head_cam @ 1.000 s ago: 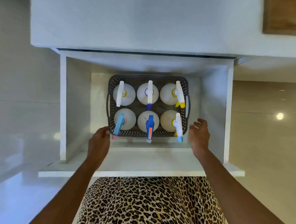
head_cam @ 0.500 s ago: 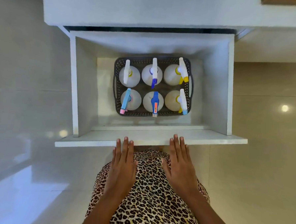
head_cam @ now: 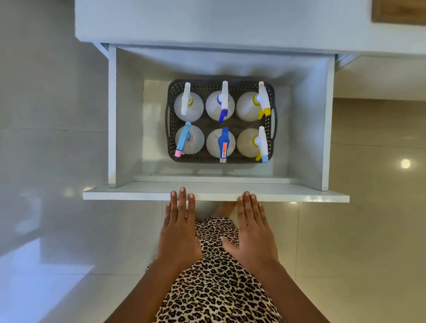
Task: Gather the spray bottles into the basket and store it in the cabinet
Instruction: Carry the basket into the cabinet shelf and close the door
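With the basket already inside, closing comes next:
Basket (head_cam: pixel 170 124): in the pulled-out drawer (head_cam: pixel 315 122), holding all six spray bottles (head_cam: pixel 221 105).
Left hand (head_cam: pixel 178 230): flat, fingers spread, empty.
Right hand (head_cam: pixel 253 234): likewise.
Drawer front (head_cam: pixel 121 193): fingertips at its edge; push evenly with both palms, slowly, so bottles stay upright.

The basket (head_cam: pixel 170 124) is dark, perforated plastic with side handles. It sits on the floor of the open white cabinet drawer (head_cam: pixel 308 117), near its centre. Six translucent white spray bottles (head_cam: pixel 189 108) stand upright inside in two rows of three. Trigger heads are white, blue, light blue and yellow-accented.
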